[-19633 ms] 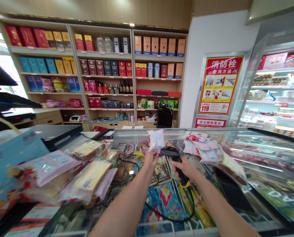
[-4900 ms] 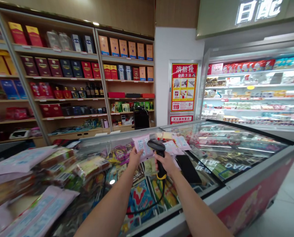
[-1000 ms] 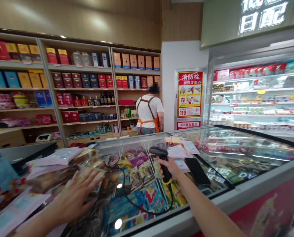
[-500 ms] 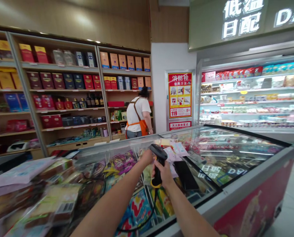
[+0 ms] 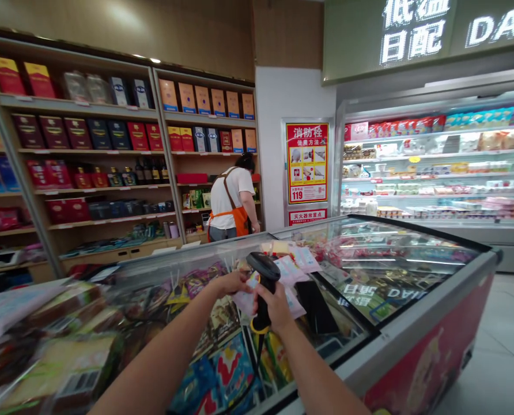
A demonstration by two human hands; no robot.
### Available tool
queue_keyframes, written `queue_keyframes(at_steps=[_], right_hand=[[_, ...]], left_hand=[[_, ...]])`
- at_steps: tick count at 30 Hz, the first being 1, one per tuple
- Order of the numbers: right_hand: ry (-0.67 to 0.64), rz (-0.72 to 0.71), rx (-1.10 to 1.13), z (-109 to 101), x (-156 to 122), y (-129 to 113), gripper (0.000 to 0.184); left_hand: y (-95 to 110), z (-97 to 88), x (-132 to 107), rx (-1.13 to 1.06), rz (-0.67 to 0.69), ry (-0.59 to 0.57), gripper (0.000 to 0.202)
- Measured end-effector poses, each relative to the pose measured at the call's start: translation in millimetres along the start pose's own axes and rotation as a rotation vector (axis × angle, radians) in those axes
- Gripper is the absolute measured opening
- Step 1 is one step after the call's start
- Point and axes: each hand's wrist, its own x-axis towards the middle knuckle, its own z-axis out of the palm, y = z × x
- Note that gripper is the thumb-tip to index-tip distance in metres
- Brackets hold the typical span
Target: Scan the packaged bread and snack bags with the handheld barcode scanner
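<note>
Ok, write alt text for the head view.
A right hand holds a black barcode scanner over a pink packet in the left hand, above a glass-topped freezer. Beyond, a person in an orange apron faces shelves.

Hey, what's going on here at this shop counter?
A person's left hand holds a flat pale pink packet above a glass-topped chest freezer, while the right hand grips a black corded barcode scanner with a yellow collar. A black phone lies on the glass. Plastic-wrapped baked goods are piled to the left, and a co-worker in an orange apron stands facing the wooden shelves.
</note>
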Motion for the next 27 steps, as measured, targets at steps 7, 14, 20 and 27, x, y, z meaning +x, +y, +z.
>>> queue_keyframes(at_steps=[7, 14, 20, 27], right_hand=[[0.022, 0.114, -0.056, -4, 0, -1, 0.045], [0.014, 0.256, -0.283, -11, -1, -4, 0.040], [-0.087, 0.329, -0.428, -10, -7, -7, 0.031], [-0.106, 0.330, -0.468, -11, -8, -5, 0.032]], left_hand=[[-49, -16.7, -19, -0.503, 0.058, 0.406, 0.037], [-59, -25.4, -4, -0.573, 0.343, 0.552, 0.044], [-61, -27.4, 4, -0.403, 0.401, 0.536, 0.042], [-65, -24.4, 10, -0.354, 0.396, 0.507, 0.043]])
